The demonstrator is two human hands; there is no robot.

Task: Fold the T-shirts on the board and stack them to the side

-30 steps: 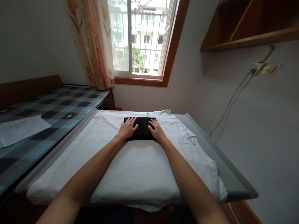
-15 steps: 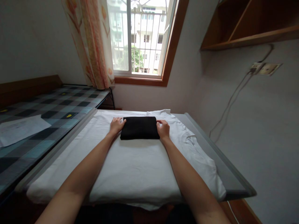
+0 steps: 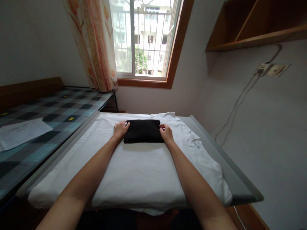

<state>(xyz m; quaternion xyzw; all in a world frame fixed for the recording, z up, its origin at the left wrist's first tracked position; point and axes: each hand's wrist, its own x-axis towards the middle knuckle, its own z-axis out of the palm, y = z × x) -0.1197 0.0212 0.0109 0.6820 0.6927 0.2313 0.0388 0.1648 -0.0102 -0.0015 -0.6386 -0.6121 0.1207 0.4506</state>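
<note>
Black folded cloth (image 3: 143, 131) is laid flat, and at its two short ends the hands are placed. At its left end the left hand (image 3: 121, 129) is set, with the thumb on the edge and the other fingers outside. At its right end the right hand (image 3: 166, 132) is held with bent fingers, a small gap being shown between thumb and fingertips. By each grip the cloth is touched, but whether it is pinched or only pressed from the side cannot be told.

For this handling, it is judged best that both ends be pressed equally and lightly, so that the layers are not shifted. If one end is pulled more strongly, the cloth could be turned askew and the fabric below wrinkled.

Under the black folded cloth, a white garment (image 3: 141, 179) is spread over the grey counter (image 3: 230, 175), whose bare side is seen to the right of the cloth. Well to the left of the cloth, a paper (image 3: 24, 131) is laid on a checked mattress (image 3: 86, 102). High to the right of the cloth, a wooden wall shelf (image 3: 259, 40) is fixed, divided by a board; what is contained in its dark compartments cannot be told.
</note>
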